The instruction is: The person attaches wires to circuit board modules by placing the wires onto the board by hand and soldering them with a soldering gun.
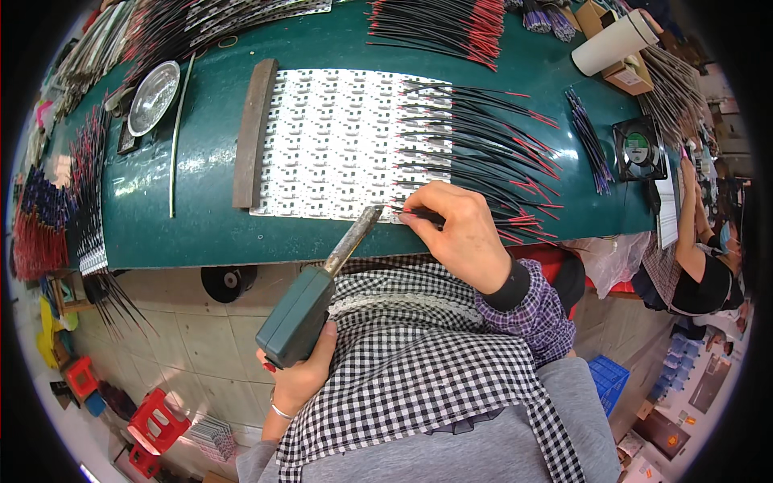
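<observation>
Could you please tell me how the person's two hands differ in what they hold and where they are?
The left hand grips a green soldering iron below the table edge; the right hand pinches a thin black wire over the white strip panel. The left wrist wears a bracelet; the right has a checked cuff. Both meet at the panel's near edge.

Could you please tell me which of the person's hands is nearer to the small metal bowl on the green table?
Left. The left hand is below the metal bowl, off the table; the right hand lies farther right.

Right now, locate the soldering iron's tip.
In the head view, the tip sits at the white panel's near edge, just left of the right hand.
</observation>
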Motion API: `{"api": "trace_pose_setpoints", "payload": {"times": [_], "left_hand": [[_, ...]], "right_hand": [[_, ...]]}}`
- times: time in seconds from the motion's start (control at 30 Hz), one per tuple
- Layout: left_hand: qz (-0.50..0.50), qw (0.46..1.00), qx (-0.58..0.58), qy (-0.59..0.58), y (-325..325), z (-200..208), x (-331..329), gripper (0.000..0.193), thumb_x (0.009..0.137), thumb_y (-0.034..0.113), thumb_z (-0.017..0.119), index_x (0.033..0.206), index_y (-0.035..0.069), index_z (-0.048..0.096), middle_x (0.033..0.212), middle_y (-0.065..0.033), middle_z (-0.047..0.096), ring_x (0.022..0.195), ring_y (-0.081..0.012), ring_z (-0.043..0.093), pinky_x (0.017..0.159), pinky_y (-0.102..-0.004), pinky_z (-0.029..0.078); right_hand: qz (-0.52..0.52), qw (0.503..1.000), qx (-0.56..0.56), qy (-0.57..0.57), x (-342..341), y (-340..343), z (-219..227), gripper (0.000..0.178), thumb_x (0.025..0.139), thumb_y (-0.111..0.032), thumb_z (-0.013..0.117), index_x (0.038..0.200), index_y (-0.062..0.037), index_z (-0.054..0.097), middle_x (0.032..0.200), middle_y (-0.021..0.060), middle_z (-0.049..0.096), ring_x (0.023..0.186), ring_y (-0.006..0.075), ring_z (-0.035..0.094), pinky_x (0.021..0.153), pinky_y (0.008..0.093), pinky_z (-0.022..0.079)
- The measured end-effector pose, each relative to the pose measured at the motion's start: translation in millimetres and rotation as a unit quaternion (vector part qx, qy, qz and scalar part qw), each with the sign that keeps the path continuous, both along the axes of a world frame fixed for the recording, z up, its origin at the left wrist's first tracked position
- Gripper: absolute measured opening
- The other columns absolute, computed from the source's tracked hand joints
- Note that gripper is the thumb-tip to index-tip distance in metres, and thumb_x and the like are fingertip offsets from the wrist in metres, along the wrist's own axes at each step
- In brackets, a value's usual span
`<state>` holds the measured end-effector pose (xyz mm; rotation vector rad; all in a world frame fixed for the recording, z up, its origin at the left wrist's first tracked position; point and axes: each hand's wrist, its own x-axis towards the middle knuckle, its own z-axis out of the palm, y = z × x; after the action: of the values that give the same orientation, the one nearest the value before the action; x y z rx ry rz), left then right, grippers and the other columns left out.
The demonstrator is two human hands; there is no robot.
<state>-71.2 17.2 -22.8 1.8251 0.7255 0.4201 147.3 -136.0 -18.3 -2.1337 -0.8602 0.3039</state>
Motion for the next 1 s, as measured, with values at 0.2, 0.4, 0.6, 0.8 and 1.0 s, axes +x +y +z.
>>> {"api": "trace_pose_setpoints", "payload": {"times": [0.2, 0.4, 0.6, 0.8, 1.0], "left_hand": [[-0.045, 0.997, 0.056, 0.004, 2, -3, -1, 0.014, 0.077, 0.013, 0.08, 0.086, 0.004, 0.074, 0.072, -0.0051, 0.069, 0.055, -0.0175, 0.061, 0.052, -0.03, 0.046], [-0.066, 0.995, 0.076, -0.006, 2, -8, -3, 0.013, 0.077, 0.009, 0.078, 0.087, 0.004, 0.073, 0.079, -0.0048, 0.067, 0.058, -0.0164, 0.06, 0.052, -0.0304, 0.046], [-0.093, 0.994, 0.052, -0.017, 5, -3, 3, 0.011, 0.076, 0.0, 0.075, 0.086, -0.001, 0.07, 0.078, -0.0091, 0.064, 0.059, -0.0178, 0.06, 0.052, -0.0284, 0.046], [-0.108, 0.99, 0.089, -0.014, 5, 6, 8, 0.012, 0.075, 0.0, 0.075, 0.085, -0.001, 0.069, 0.077, -0.0092, 0.064, 0.058, -0.0179, 0.06, 0.052, -0.0279, 0.047], [-0.068, 0.993, 0.088, -0.028, 6, -8, -7, 0.012, 0.076, 0.001, 0.075, 0.086, -0.002, 0.069, 0.078, -0.0101, 0.066, 0.058, -0.0173, 0.061, 0.053, -0.0281, 0.049]], "right_hand": [[-0.003, 0.999, -0.018, -0.038, 1, 6, -3, 0.01, 0.081, -0.003, 0.072, 0.088, 0.002, 0.067, 0.081, 0.0116, 0.064, 0.067, 0.0251, 0.064, 0.056, 0.033, 0.05], [0.0, 0.998, -0.021, -0.052, 0, 8, -5, 0.011, 0.08, -0.004, 0.073, 0.087, 0.002, 0.067, 0.081, 0.012, 0.064, 0.066, 0.0261, 0.065, 0.057, 0.0341, 0.051], [0.004, 0.998, -0.024, -0.059, 0, 8, -6, 0.011, 0.08, -0.004, 0.073, 0.086, 0.0019, 0.067, 0.08, 0.0117, 0.064, 0.067, 0.0266, 0.065, 0.057, 0.0348, 0.051], [0.002, 0.998, -0.031, -0.061, 0, 9, -7, 0.011, 0.08, -0.005, 0.073, 0.085, 0.002, 0.067, 0.079, 0.0116, 0.064, 0.066, 0.0273, 0.064, 0.057, 0.0356, 0.05], [0.01, 0.998, -0.034, -0.057, 2, 10, -5, 0.011, 0.08, -0.006, 0.072, 0.085, 0.0027, 0.067, 0.078, 0.0134, 0.063, 0.067, 0.0303, 0.063, 0.061, 0.0385, 0.049]]}}
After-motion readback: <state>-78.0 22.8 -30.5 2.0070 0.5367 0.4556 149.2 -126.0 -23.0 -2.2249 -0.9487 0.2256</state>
